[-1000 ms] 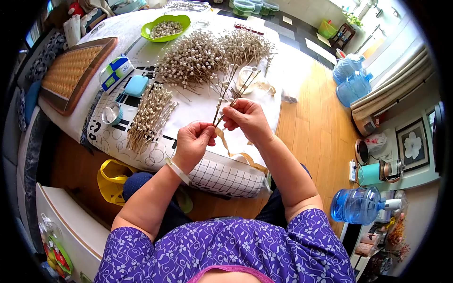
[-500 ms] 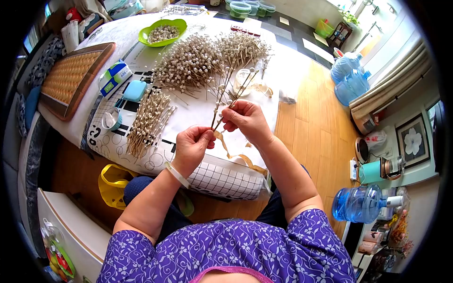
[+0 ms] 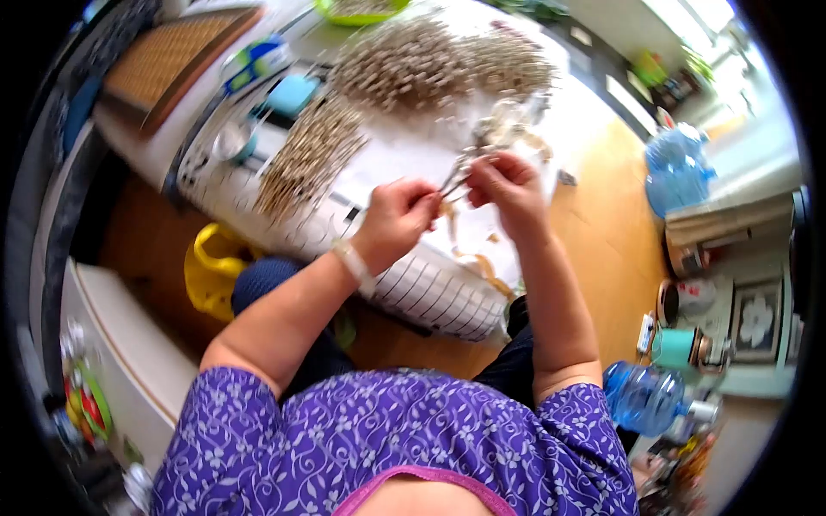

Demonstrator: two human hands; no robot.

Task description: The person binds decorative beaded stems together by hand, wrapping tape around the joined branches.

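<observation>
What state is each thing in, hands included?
Left hand: pinching thin stems
Right hand: pinching them too
Thin stems: held between both hands, tips blurred
Near bundle: laid side by side
Large heap: loosely piled
Green bowl: holding pale pieces, partly out of frame
Turquoise box: open or shut, cannot tell

Head-worn view — from above the chest, forward and down, hands near.

The left hand [image 3: 400, 222] pinches the lower ends of thin brown stems [image 3: 456, 182] between its fingers, and the right hand [image 3: 509, 191] grips them just beside it. Both are above the white tabletop [image 3: 387, 163], near a curling tan ribbon [image 3: 469, 254]. A bundle of budded twigs [image 3: 311, 159] lies beside a light blue box [image 3: 293, 95].
</observation>
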